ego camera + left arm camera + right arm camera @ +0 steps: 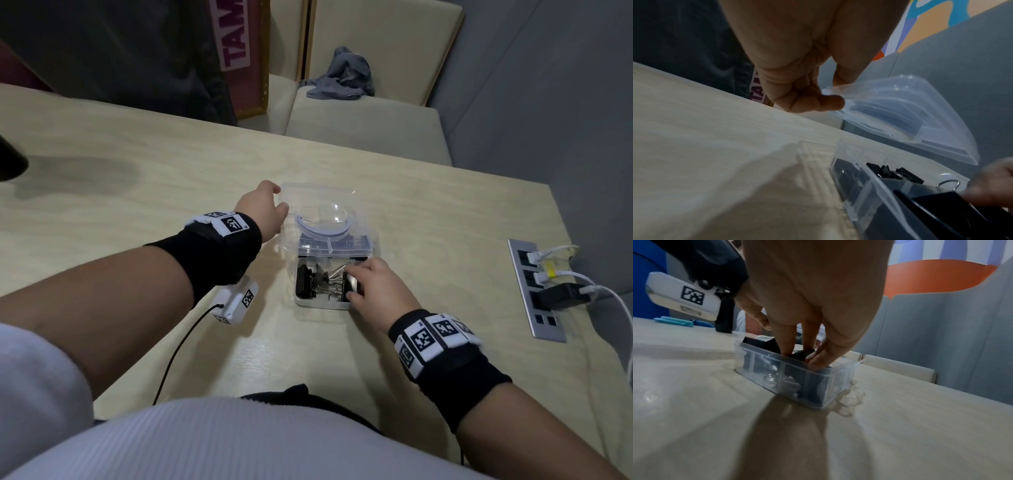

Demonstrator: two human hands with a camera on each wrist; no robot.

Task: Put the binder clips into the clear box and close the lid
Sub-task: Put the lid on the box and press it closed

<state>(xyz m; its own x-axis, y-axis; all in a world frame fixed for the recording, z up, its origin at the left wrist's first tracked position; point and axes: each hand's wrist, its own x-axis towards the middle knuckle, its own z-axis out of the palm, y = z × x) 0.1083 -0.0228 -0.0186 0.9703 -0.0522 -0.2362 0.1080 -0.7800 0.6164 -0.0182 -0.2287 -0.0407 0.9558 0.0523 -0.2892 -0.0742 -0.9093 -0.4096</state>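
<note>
The clear box [322,303] stands in the middle of the table with several black binder clips [310,282] inside. Its hinged lid [320,209] stands open at the far side. My left hand [265,205] pinches the lid's left corner between thumb and fingers, which the left wrist view shows at the lid [900,113]. My right hand [371,286] reaches into the box's right part. Its straight fingers [787,344] press down on a black clip [797,354] in the box [797,378], while the thumb stays free above the rim.
A power strip [534,291] with plugs and white cables is set into the table at the right. A dark object [10,161] lies at the left edge. Teal and blue pens [674,322] lie far left. A cushioned bench with a grey cloth [342,77] stands beyond the table.
</note>
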